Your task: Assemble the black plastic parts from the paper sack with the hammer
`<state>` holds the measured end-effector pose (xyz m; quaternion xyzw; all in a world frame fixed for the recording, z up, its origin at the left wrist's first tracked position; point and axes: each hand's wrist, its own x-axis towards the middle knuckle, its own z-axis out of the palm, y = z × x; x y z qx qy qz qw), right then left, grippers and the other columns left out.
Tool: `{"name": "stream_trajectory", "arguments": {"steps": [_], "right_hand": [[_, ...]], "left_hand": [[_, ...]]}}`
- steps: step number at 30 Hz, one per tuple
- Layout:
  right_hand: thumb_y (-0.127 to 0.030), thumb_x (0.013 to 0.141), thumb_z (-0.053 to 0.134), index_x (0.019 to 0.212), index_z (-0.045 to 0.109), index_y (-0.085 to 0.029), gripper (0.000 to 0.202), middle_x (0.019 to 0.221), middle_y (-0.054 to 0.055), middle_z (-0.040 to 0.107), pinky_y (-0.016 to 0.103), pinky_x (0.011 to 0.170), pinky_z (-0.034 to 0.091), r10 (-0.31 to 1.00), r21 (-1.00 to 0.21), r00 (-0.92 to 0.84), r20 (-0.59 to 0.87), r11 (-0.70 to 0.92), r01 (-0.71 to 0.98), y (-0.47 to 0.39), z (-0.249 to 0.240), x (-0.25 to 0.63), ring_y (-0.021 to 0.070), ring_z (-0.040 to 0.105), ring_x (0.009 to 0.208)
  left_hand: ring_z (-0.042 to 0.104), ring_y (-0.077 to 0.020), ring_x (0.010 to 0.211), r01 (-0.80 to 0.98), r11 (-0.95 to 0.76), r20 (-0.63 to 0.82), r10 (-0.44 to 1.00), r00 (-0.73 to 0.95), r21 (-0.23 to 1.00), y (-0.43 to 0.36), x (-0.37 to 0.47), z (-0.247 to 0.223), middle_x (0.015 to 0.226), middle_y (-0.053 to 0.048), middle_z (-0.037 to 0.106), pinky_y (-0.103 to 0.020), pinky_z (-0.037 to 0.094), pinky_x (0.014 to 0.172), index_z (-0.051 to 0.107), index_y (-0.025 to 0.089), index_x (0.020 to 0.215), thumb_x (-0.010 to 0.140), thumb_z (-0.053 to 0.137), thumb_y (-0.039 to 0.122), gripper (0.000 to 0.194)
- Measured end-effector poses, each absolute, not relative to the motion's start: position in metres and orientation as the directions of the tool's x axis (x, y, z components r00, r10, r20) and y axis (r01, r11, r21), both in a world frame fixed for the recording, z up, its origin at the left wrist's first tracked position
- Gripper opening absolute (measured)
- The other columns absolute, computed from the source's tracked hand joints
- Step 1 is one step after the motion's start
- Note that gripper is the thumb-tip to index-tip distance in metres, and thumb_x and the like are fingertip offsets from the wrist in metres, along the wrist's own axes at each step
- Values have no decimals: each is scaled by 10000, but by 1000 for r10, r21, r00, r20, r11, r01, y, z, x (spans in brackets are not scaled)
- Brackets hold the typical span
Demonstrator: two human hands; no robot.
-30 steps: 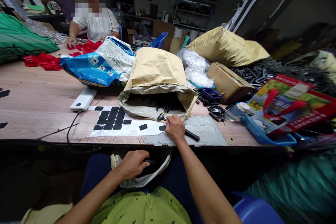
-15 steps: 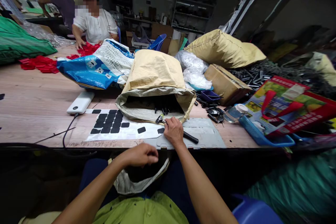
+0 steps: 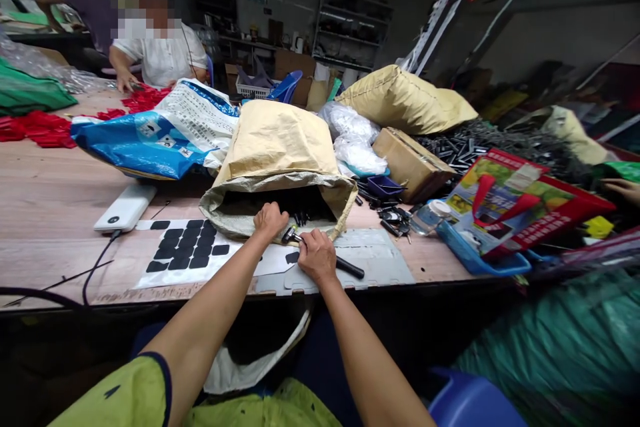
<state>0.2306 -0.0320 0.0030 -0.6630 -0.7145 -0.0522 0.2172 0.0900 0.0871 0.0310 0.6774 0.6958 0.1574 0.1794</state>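
Note:
My left hand (image 3: 271, 220) is at the mouth of a tan sack (image 3: 284, 140) lying on the table, fingers curled down at its lower edge. What those fingers hold, if anything, is hidden. Small black parts (image 3: 301, 218) show in the sack's dark opening. My right hand (image 3: 318, 255) is closed around a small hammer (image 3: 350, 267) with a metal head and a black handle, just in front of the sack. Below it lies a grey plate (image 3: 383, 263). Black rounded patches (image 3: 184, 247) stick to a white backing sheet (image 3: 150, 278) on the left, partly behind my left forearm.
A white power bank (image 3: 125, 208) with a cable lies left. Behind are a blue-and-white bag (image 3: 145, 140) and a co-worker (image 3: 163, 53) at red pieces. To the right stand a wooden box (image 3: 413, 163), a jar (image 3: 430, 217) and a blue tray (image 3: 480, 263). Another open sack (image 3: 235, 373) hangs at my lap.
My left hand has moved up and forward from over the lap sack to the tan sack's mouth. My right hand still grips the hammer. The view has turned slightly right.

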Motion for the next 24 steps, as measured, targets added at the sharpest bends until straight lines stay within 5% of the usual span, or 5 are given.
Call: {"name": "stream_trajectory", "arguments": {"steps": [7,13,18,24], "right_hand": [[-240,897,598,1015,687,-216,151,984,63,596,331,832,352,924,-208,-16,383,103,973,-32,4,228,233,487,946],[-242,905,589,1014,686,-208,150,981,67,598,328,835,344,923,-188,-17,383,96,977,-32,4,227,232,485,945],[-244,901,596,1017,688,-214,151,981,66,603,326,834,346,920,-196,-23,390,107,975,-32,3,228,234,487,944],[-240,906,584,1015,685,-215,150,976,70,604,327,824,347,918,-194,-21,395,105,975,-31,2,228,234,490,934]], "left_hand": [[631,-221,978,811,-255,208,964,168,527,52,42,23,995,-69,685,-316,464,838,632,224,1029,951,496,317,182],[635,-269,1019,873,-101,81,994,71,477,56,57,26,1092,-93,675,-351,486,824,656,215,1073,881,594,478,331],[645,-311,1033,907,-20,-17,999,30,420,71,69,31,1143,-135,676,-384,490,815,687,197,1052,879,578,380,274],[603,-250,991,765,-390,245,920,306,512,38,31,24,979,-66,684,-348,461,859,684,210,1025,884,624,342,202]]}}
